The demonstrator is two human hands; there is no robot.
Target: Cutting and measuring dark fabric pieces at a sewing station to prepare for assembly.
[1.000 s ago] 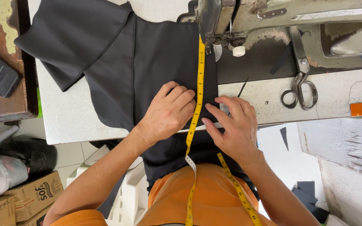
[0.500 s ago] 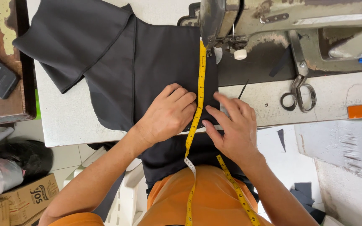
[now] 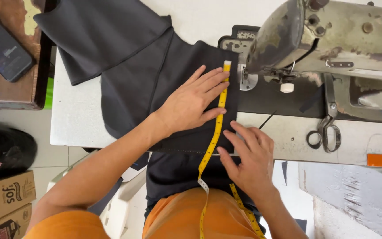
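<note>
Dark fabric (image 3: pixel 155 84) lies on the white table (image 3: pixel 74 124) by the sewing machine (image 3: pixel 332 40). Left hand (image 3: pixel 191 104) presses it flat, fingers spread – gripping nothing. Right hand (image 3: pixel 248 161) pins the yellow tape measure (image 3: pixel 217 124), also unclenched. Tape could slip, skewing the measure. Needle area seems hidden – 1 view only.

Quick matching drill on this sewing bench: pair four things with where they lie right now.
1. scissors
2. phone
3. tape measure
4. left hand

a. on the brown wooden top at far left
b. flat on the black cloth
c. along the cloth's right edge
d. on the table under the sewing machine arm

Pairs: 1-d, 2-a, 3-c, 4-b
</note>
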